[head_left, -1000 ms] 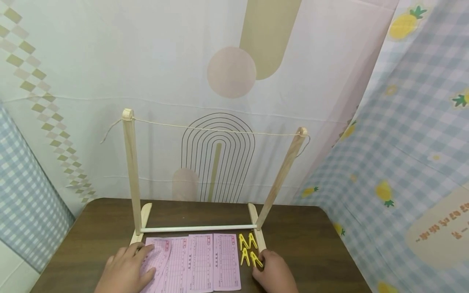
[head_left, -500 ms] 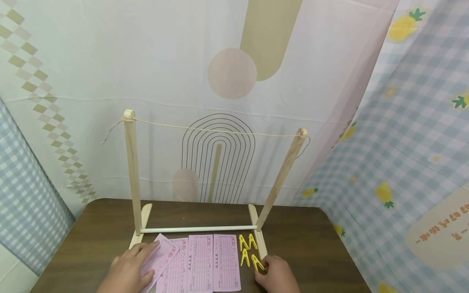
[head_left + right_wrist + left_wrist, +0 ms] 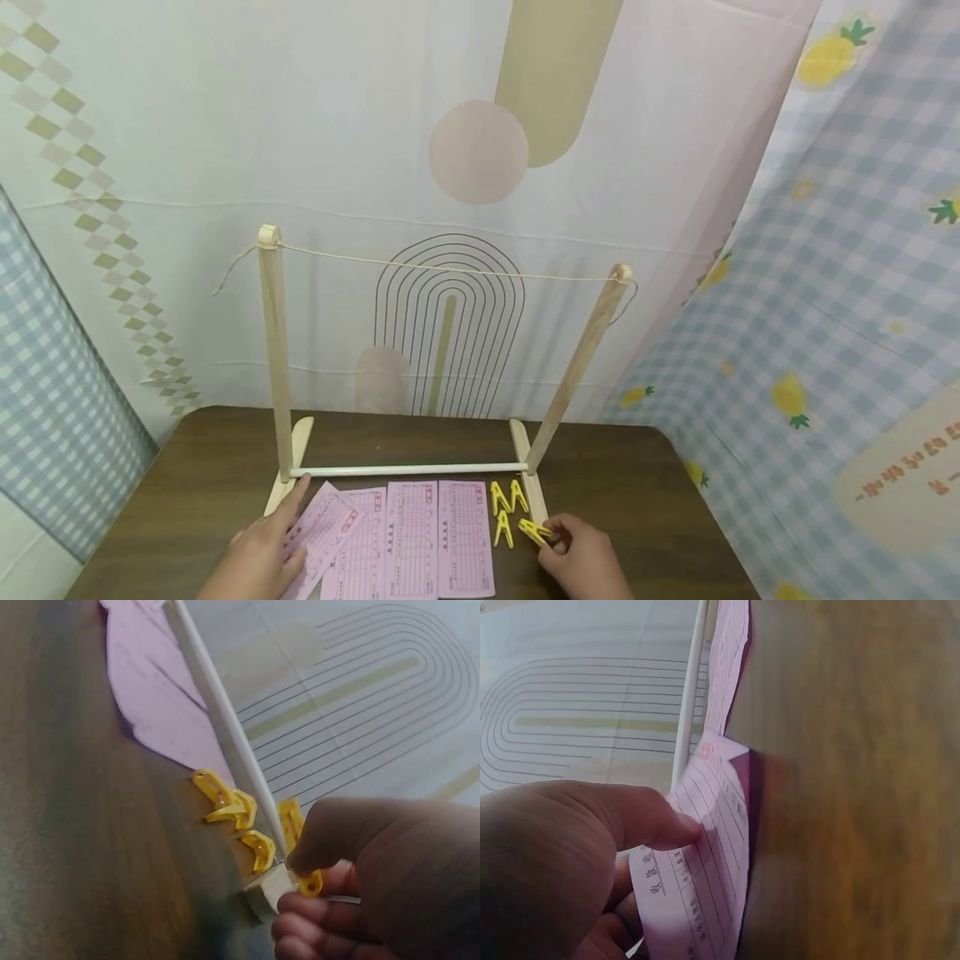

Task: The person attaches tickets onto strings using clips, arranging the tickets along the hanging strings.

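Note:
My left hand pinches a pink printed slip, its thumb on top and fingers behind in the left wrist view. The slip is tilted and its edge lifts off the table. Beside it, several more pink slips lie side by side, partly overlapping. My right hand pinches a yellow clothespin between thumb and fingers. In the right wrist view that clothespin is partly hidden by the fingers. Three other yellow clothespins lie on the table just left of the right hand.
A wooden rack stands on the brown table, with a left post, a right post and a white lower bar. A thin string runs between the post tops. A patterned cloth hangs behind.
My left hand has drawn the leftmost slip into a slant and lifted it slightly. The right hand has taken hold of the nearest clothespin, turned it and moved slightly right.

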The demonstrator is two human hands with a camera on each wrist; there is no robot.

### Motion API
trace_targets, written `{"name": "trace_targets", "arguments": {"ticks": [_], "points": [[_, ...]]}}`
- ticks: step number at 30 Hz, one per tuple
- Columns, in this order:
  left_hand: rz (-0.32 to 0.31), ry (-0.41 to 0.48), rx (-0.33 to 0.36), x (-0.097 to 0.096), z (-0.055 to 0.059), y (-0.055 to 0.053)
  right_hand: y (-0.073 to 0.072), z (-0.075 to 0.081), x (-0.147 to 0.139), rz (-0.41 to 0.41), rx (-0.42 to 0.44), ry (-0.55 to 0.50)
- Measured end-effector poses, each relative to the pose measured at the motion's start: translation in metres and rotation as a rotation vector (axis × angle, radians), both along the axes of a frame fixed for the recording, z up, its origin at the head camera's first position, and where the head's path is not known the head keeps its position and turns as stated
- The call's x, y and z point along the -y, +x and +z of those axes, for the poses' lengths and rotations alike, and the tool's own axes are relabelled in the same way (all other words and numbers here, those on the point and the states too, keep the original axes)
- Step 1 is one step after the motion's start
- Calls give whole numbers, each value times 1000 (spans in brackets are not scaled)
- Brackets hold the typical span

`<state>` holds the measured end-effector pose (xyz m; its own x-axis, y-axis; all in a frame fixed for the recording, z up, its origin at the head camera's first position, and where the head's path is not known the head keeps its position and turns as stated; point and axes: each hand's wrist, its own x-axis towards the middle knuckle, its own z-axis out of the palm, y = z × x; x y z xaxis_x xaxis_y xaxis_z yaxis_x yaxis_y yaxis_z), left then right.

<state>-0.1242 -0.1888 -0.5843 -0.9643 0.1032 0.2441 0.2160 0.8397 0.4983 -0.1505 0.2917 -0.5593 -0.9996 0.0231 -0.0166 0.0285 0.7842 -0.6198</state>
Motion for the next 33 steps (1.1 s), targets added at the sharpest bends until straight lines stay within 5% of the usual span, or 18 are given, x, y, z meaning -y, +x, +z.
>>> {"name": "trace_targets", "arguments": {"ticks": [8,19,25,33], "points": [[35,219,50,9,12,-2,-2,13,7,52,-21,-130],[49,542,328,17,36,-4,-7,32,20,172,-66,-282],[20,633,334,9,43,-6,-11,47,29,220,-40,-496],[58,841,266,0,55,-15,-19,70,39,315,-114,-573]]}}
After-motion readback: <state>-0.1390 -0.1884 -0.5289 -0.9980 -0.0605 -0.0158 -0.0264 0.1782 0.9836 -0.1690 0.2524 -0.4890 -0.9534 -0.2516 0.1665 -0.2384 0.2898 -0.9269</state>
